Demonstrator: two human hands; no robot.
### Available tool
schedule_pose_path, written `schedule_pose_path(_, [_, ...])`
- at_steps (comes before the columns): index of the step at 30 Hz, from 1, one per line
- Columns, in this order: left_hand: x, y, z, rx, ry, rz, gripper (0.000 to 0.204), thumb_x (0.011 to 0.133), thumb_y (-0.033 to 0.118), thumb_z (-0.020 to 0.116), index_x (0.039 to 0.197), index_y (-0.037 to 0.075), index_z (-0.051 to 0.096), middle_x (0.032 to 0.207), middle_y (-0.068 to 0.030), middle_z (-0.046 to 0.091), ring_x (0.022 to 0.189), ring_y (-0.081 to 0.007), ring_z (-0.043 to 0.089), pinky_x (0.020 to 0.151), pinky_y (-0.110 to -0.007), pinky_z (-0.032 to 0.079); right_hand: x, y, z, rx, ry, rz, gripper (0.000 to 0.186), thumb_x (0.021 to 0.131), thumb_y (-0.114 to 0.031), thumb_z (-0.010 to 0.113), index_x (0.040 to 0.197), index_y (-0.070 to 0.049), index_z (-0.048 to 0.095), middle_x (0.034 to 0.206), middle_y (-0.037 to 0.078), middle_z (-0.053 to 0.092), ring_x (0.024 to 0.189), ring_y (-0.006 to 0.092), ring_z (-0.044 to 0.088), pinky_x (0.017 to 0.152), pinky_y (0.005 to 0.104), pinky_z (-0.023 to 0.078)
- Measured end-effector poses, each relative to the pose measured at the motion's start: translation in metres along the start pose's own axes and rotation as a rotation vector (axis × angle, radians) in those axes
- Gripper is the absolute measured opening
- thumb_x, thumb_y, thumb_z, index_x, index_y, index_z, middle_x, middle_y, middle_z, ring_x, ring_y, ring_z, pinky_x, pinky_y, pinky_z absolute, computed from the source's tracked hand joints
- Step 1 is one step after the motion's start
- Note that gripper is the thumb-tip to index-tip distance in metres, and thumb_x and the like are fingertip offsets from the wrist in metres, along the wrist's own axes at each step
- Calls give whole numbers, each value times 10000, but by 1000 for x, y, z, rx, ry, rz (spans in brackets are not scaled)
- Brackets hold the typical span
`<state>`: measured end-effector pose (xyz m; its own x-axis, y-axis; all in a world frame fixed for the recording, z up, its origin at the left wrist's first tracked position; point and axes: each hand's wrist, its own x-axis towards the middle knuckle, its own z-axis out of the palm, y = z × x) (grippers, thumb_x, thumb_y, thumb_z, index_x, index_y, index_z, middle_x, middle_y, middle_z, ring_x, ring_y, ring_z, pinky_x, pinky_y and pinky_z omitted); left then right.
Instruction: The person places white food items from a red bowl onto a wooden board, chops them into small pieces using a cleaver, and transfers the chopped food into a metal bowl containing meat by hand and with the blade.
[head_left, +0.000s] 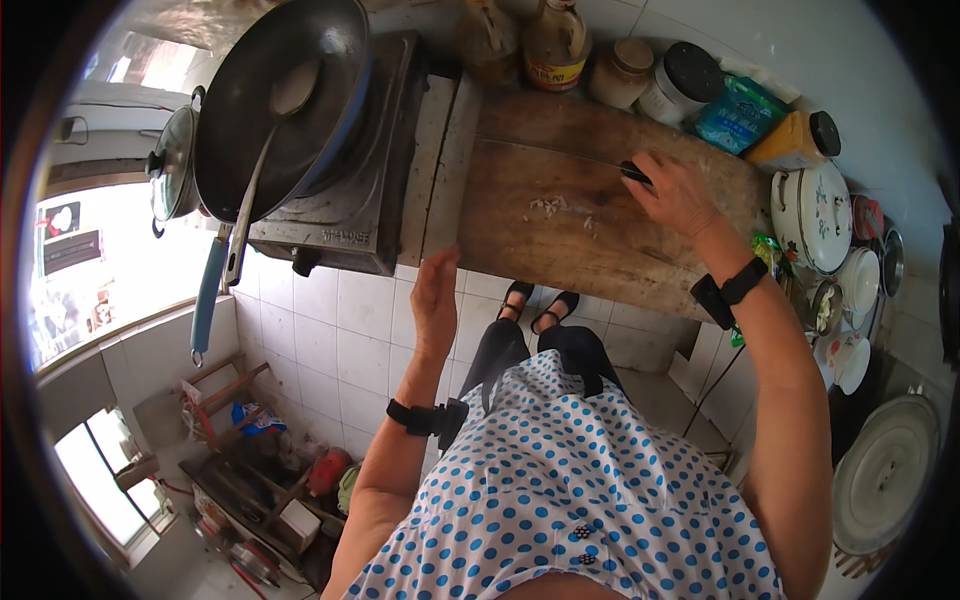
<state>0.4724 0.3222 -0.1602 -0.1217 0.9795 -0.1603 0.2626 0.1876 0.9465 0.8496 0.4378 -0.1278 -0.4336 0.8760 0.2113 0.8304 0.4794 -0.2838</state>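
Observation:
A worn wooden cutting board lies across the counter, with small white chopped bits scattered near its middle. Over the right part of the board, my right hand is closed around a black-handled knife. Only its handle shows well; the blade cannot be made out clearly. My left hand is raised by the board's front left corner, fingers stretched out and holding nothing.
A wok with a ladle in it sits on a gas stove at left. Bottles and jars line the board's back edge. A white lidded pot and several bowls stand at right.

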Motion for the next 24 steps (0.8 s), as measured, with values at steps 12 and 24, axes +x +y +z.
schedule_pose_path(12, [35, 22, 26, 154, -152, 132, 248, 1030, 121, 557, 1233, -10, 615, 1151, -147, 695, 1099, -211, 649, 955, -308, 486, -128, -75, -32, 437, 35, 680, 253, 968, -269, 642, 859, -58, 554, 616, 78, 572, 497, 221, 553, 469, 329, 433])
schedule_pose_path(24, [59, 13, 62, 972, -376, 544, 814, 1001, 443, 534, 1540, -79, 218, 1623, -278, 176, 1519, -402, 157, 1223, -531, 113, -188, -162, 33, 1288, 208, 1304, 319, 1049, -341, 528, 901, -58, 532, 611, 17, 527, 447, 80, 468, 411, 242, 364])
